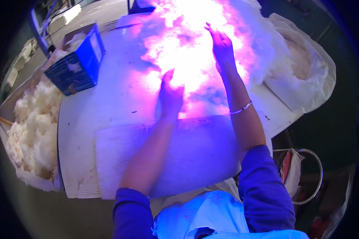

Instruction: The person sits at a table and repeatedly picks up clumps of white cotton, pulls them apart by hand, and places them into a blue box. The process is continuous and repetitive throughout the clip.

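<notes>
The left hand [171, 95], in the upper middle of the frame, is at the near edge of a loose mound of white fluffy fibre [191, 44], which fills the top centre and glares pink and violet. The right hand [222, 49] lies higher and further right, over the same mound. The two hands are well apart; the right one's fingers are stretched out and look free of any grip, while for the left, glare and blur hide whether its fingers pinch any fibre. The step in hand looks like spreading or loosening the mound on the pale, flat tabletop [80, 139]. The next move seems to call for a light, even touch with both palms, as such fluff would likely tear or clump if pulled hard. A pale, smooth rectangular sheet [203, 159] lies below the mound, in the lower centre, partly under the left forearm. A blue cardboard box [74, 65] stands at upper left, cream-coloured fluff [34, 127] fills a container at the left edge, and a translucent white plastic bag [320, 79] sits at upper right, beside the mound.
</notes>
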Action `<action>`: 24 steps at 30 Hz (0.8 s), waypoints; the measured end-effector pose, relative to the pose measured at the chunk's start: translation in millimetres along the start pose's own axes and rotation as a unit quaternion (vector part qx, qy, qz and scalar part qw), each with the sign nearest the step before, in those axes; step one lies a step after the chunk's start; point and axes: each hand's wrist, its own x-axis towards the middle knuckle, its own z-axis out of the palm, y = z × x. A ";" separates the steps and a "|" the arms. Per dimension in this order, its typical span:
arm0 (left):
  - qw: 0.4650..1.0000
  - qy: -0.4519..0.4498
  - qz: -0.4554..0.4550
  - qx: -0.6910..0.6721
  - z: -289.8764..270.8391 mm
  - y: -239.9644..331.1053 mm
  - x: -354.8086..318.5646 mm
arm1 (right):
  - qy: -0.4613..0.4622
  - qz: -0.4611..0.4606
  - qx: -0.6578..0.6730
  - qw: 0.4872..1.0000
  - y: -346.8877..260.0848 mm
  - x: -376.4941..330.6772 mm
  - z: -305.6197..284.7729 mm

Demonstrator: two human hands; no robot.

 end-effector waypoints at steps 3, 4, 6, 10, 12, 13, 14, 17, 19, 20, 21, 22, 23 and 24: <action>0.999 0.005 0.029 0.027 -7.4 11.2 3.1 | 0.043 0.034 -0.088 0.995 50.1 -7.3 -44.4; 1.000 0.003 0.009 0.002 -8.6 14.5 2.1 | 0.034 0.008 -0.019 0.999 67.9 -22.7 -39.8; 1.000 0.003 0.025 0.010 -12.1 19.6 2.7 | -0.012 0.018 0.078 0.997 84.5 -41.8 -40.1; 0.999 -0.007 0.039 -0.006 -14.8 24.1 7.1 | -0.186 0.120 0.075 0.972 75.0 -67.8 -15.9; 0.993 -0.020 0.103 0.048 -18.4 24.2 11.6 | -0.264 0.103 -0.077 0.956 57.8 -64.9 -6.1; 0.989 -0.039 0.105 0.099 -21.3 23.8 13.9 | -0.301 0.133 -0.042 0.943 50.2 -63.3 -3.9; 0.981 -0.049 0.115 0.146 -25.1 23.1 14.9 | -0.327 0.150 0.007 0.933 44.5 -64.4 -6.9; 0.966 -0.106 0.097 0.217 -43.8 20.3 14.5 | -0.340 0.133 0.052 0.930 43.1 -64.4 -19.3; 0.934 -0.172 0.094 0.299 -57.2 18.9 17.2 | -0.243 0.228 0.155 0.930 54.9 -62.7 -26.9; 0.943 -0.175 0.100 0.265 -59.1 17.1 17.0 | -0.180 0.286 0.161 0.927 63.1 -58.0 -31.7; 0.942 -0.177 0.089 0.272 -61.6 15.8 16.9 | -0.130 0.315 0.179 0.923 71.9 -51.6 -36.2; 0.941 -0.179 0.079 0.278 -63.8 15.0 16.0 | -0.090 0.325 0.169 0.926 80.3 -45.1 -41.7; 0.940 -0.182 0.083 0.276 -64.5 14.5 16.0 | -0.024 0.330 0.199 0.923 88.1 -41.2 -51.4; 0.933 -0.184 0.103 0.293 -65.4 14.6 15.1 | 0.032 0.302 0.202 0.931 95.5 -35.0 -57.5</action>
